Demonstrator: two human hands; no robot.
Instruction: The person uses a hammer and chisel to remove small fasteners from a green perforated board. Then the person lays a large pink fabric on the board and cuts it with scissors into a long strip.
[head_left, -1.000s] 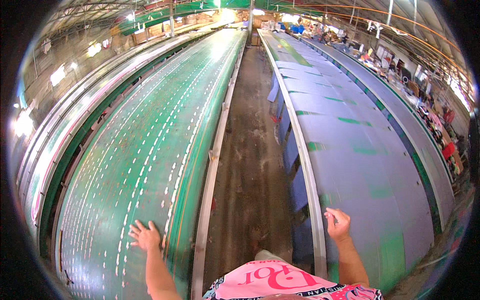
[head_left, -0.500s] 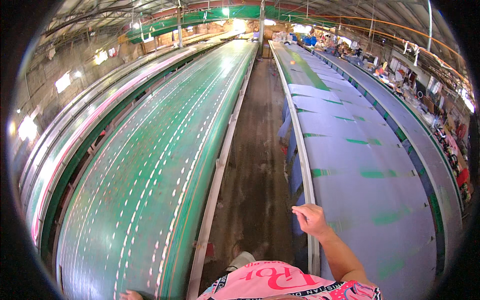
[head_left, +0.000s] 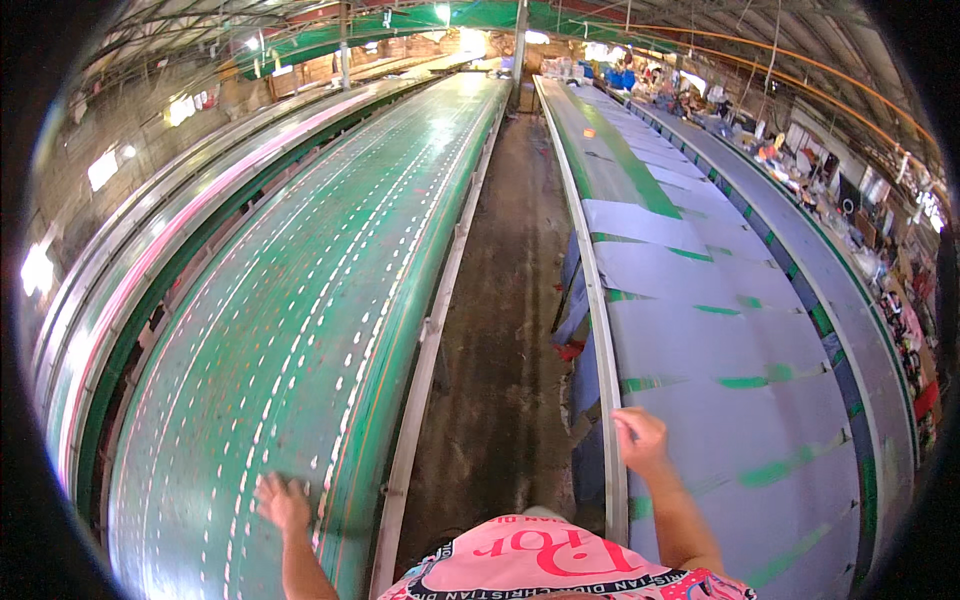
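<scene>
My left hand (head_left: pixel 283 503) is over the near part of a long green table (head_left: pixel 190 440), its fingers spread and nothing in them. Rows of white dashes run along that table's surface. Whether the palm touches the surface I cannot tell. My right hand (head_left: pixel 641 437) is raised by the near edge of the right-hand table, its fingers curled closed. Anything inside them is hidden. Under and beyond it lie pale purple fabric pieces (head_left: pixel 720 330), side by side along the right-hand table, with green strips showing in the gaps.
A dark floor aisle (head_left: pixel 500 300) runs between the two tables, bordered by metal rails (head_left: pixel 425 360). Another long table (head_left: pixel 835 260) stands farther right, with piled clutter (head_left: pixel 800 180) behind it. Further tables with a pink strip (head_left: pixel 200 240) lie left. A post (head_left: pixel 519 55) rises at the far end.
My left hand has come up from the lower edge, farther over the green table. My right hand has shifted slightly right and down in view. The view has moved a little forward along the aisle.
</scene>
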